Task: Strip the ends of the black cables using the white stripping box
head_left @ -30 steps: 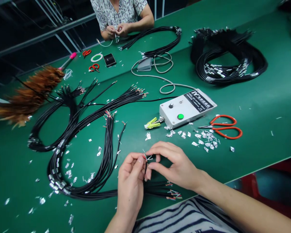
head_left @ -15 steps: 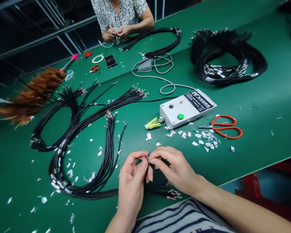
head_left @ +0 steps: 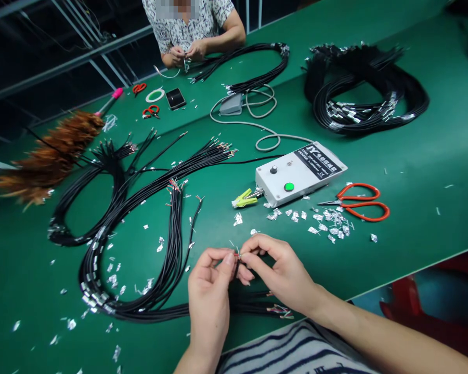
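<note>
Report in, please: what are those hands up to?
Left hand pinching the end of a black cable. Right hand pinching its thin wires. Orange-handled scissors lying apart, not in the way.

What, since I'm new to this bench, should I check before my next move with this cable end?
1. Left hand pinching the black cable near its end: ok.
2. Right hand with thumb and forefinger at the thin wires: ok.
3. Every wire separated: cannot tell; fingers hide part.
4. Orange-handled scissors lying apart from both hands: ok.
5. Green tabletop free of foil scraps: not ok; many lie scattered.
6. Yellow-green clip on the JY-labelled control box gripping nothing: cannot tell.
</note>
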The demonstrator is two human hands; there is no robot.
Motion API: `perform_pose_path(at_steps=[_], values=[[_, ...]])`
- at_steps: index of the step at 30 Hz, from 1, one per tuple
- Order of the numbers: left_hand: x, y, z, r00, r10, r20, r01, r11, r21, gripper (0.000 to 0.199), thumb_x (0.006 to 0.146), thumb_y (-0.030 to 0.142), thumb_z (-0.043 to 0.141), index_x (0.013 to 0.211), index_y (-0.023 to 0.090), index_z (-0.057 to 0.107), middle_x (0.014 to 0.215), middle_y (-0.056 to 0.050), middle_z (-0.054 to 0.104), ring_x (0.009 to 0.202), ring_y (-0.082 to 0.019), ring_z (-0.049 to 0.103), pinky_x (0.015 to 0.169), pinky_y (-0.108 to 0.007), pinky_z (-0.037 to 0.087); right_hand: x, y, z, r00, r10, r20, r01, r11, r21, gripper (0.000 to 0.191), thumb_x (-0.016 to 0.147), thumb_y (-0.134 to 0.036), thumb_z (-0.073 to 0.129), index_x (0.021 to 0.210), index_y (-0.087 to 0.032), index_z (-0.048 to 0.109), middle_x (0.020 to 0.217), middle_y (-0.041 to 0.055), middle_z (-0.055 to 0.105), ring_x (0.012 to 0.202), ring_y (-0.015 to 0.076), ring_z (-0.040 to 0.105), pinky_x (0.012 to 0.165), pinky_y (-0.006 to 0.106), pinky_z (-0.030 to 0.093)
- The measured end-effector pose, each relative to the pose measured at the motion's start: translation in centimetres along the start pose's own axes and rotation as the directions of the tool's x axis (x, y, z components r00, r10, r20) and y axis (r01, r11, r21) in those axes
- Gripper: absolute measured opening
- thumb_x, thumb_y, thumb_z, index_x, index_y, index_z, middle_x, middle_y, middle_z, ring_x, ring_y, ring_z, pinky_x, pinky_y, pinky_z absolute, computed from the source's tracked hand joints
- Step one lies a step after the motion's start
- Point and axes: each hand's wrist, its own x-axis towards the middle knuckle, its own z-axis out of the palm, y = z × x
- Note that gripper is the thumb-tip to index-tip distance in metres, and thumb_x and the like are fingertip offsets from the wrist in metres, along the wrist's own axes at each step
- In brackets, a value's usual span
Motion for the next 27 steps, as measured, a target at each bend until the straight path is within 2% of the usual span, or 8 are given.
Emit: perform_pose_path(at_steps=[10, 15, 20, 24, 27], values=[[0.23, 0.19, 0.02, 0.998, -0.067, -0.021, 0.066, 0.997, -0.044, 0.025, 0.068, 0.031, 0.085, 0.078, 0.014, 0.07, 0.065, 0.0, 0.069, 0.054, -0.008, 0.061, 0.056, -0.018, 0.052, 0.44, -0.26, 0.23, 0.991, 0.129, 0.024, -0.13, 0.946, 0.295, 0.022, 0.092, -0.035, 0.061, 0.077, -0.019, 0.057, 0.059, -0.005, 0.059, 0.057, 0.0104, 0.057, 0.062, 0.025, 0.046], [0.33, 0.17, 0.06, 0.999, -0.046, 0.013, 0.046, 0.998, -0.037, 0.021, 0.073, 0.031, 0.082, 0.078, 0.015, 0.07, 0.065, 0.0, 0.068, 0.055, -0.008, 0.06, 0.056, -0.018, 0.051, 0.55, -0.33, 0.28, 0.985, 0.165, 0.053, -0.173, 0.925, 0.338, 0.025, 0.091, -0.039, 0.063, 0.077, -0.019, 0.057, 0.057, -0.0045, 0.059, 0.056, 0.0111, 0.056, 0.064, 0.026, 0.047], [0.14, 0.3, 0.0, 0.998, -0.05, 0.031, 0.049, 0.999, 0.01, 0.022, 0.076, 0.033, 0.08, 0.083, 0.016, 0.068, 0.067, 0.002, 0.065, 0.055, -0.007, 0.058, 0.057, -0.017, 0.049, 0.52, -0.27, 0.21, 0.991, 0.132, 0.025, -0.134, 0.954, 0.268, 0.021, 0.091, -0.033, 0.06, 0.076, -0.019, 0.057, 0.057, -0.0043, 0.06, 0.056, 0.0119, 0.058, 0.064, 0.027, 0.048], [0.06, 0.31, 0.08, 0.998, -0.049, 0.043, 0.045, 0.995, 0.088, 0.03, 0.076, 0.036, 0.08, 0.095, 0.018, 0.066, 0.066, 0.004, 0.062, 0.051, -0.006, 0.054, 0.051, -0.016, 0.044, 0.33, -0.02, 0.09, 0.997, 0.05, -0.06, -0.047, 0.997, 0.053, 0.014, 0.089, -0.023, 0.059, 0.074, -0.02, 0.06, 0.064, -0.0028, 0.063, 0.061, 0.0127, 0.059, 0.064, 0.027, 0.047], [0.1, 0.17, 0.09, 0.999, -0.038, 0.026, 0.033, 0.989, 0.143, 0.028, 0.075, 0.036, 0.08, 0.09, 0.018, 0.064, 0.06, 0.005, 0.058, 0.049, -0.006, 0.051, 0.048, -0.016, 0.041, 0.16, 0.08, 0.0, 0.996, 0.001, -0.092, -0.011, 0.995, -0.104, 0.014, 0.087, -0.021, 0.058, 0.074, -0.021, 0.061, 0.068, -0.0013, 0.064, 0.065, 0.0135, 0.058, 0.066, 0.028, 0.046]])
